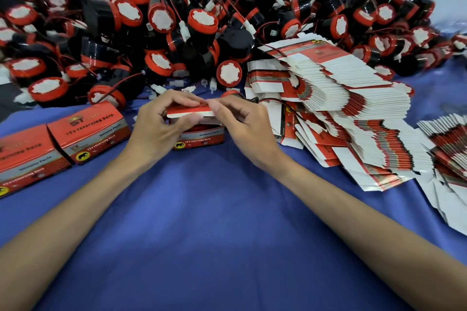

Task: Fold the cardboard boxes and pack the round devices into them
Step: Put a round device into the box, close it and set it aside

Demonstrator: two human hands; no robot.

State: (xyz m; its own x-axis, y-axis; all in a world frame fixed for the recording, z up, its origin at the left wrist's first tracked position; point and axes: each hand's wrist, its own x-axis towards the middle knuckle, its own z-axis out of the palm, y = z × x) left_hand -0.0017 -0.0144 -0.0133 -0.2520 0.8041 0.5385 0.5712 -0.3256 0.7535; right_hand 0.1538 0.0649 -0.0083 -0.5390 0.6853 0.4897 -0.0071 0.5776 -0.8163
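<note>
A small red, grey and white cardboard box stands on the blue cloth at centre. Its top lid flap is bent over the opening, and something red shows inside under the flap. My left hand grips the box's left side, with its fingers and thumb pinching the flap. My right hand pinches the flap's right end. A big heap of round black and red devices with white centres and wires fills the back of the table.
Two closed boxes lie at the left edge. A fanned stack of flat unfolded boxes lies right of my hands, with another stack at the far right. The blue cloth covers the table in front.
</note>
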